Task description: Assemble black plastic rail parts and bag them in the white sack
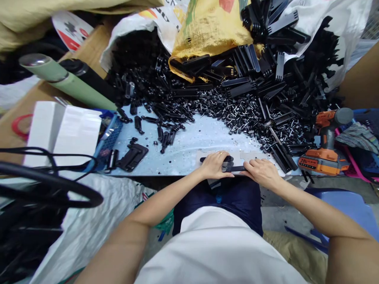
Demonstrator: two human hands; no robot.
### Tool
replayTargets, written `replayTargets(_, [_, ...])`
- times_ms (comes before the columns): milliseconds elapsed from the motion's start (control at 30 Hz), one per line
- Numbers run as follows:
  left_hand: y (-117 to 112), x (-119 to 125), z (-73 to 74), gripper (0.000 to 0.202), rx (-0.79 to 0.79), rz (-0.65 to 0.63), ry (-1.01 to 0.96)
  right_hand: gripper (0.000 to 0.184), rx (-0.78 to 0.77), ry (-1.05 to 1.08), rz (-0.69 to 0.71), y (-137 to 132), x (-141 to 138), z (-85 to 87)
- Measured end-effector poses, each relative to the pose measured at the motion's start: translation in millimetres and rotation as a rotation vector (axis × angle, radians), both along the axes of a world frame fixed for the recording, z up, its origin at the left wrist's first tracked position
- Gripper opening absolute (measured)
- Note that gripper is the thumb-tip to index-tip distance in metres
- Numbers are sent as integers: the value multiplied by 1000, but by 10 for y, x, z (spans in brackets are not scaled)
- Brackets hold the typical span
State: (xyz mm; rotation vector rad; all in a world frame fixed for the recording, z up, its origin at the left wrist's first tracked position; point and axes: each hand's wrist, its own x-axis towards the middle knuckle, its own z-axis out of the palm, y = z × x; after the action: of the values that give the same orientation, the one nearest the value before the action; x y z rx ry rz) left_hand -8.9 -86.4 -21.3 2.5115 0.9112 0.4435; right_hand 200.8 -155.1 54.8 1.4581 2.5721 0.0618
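The black plastic bar (237, 169) lies left of the orange drill (324, 156), at the bench's (189, 148) near edge, long axis running left to right. The left hand (213, 165) curls closed over its bulkier end. The right hand (262, 172) pinches the thin end.

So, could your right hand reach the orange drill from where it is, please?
Probably yes. The drill lies just to the right of the right hand, with only low, loose black strips between them and nothing standing over it. The hand is on the black part now.
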Motion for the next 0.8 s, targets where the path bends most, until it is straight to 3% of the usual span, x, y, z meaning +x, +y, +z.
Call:
replayTargets(233, [-49,11,-79,54,60,27,-68,30,23,-53,37,42,-42,97])
replayTargets(400, [-104,20,-163,44,113,27,-137,34,20,-46,119,130,-7,155])
replayTargets(467, [-129,49,-156,45,95,50,-111,36,32,-37,125,176,44,112])
replayTargets(567, [-69,132,-109,47,19,29,-15,40,40,5,107,238,172,-87])
replayTargets(667, [284,199,-32,45,-56,58,25,45,53,75,79,264,327,-370])
replayTargets(700, [474,202,2,41,-67,144,21,47,68,103,77,266,370,-451])
replayTargets(800, [1116,147,112,33,-42,609,36,47,138,202,83,301,423,-583])
